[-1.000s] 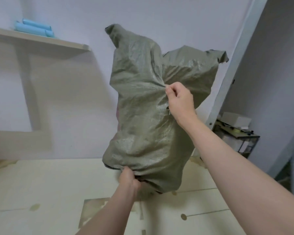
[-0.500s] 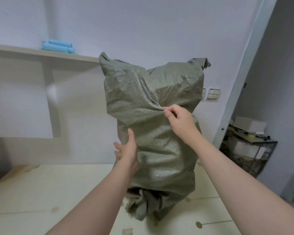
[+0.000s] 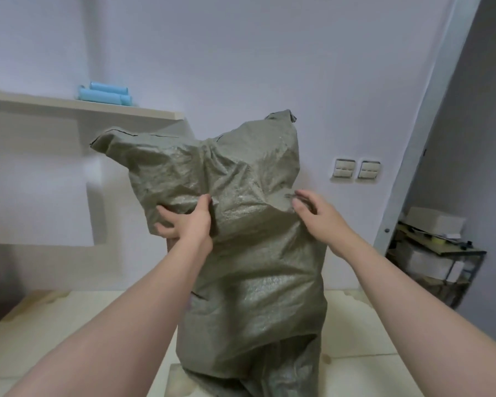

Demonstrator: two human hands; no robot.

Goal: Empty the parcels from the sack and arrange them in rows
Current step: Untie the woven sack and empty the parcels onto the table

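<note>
Right, sack: grey-green woven, standing tall on the pale surface straight in front of you, between your forearms. Stitched seam end is up, one corner flopped out to the left and the other poking up on the right. The loose crumpled end is down, bunched against the surface.
Parcels: not visible, the fabric hides whatever is inside; the lower body of the sack looks bulky.
Left hand: you have a bulge of fabric on the sack's upper left gripped, with the thumb pressed on the front face and the fingers curled round underneath it.
Right hand: at the sack's upper right shoulder, fingers loosely curved, fingertips at the fabric. That spot is blurred, so I can't tell whether you're pinching a fold or only touching.
Arms: both forearms stretched out ahead of you, one either side of the sack.
Shelf: on the wall behind, left of the sack, with blue rolls lying on it.
Switches: two wall plates, right of the sack's top.
Rack: dark metal, far right past the door frame, pale boxes stacked on it.
</note>
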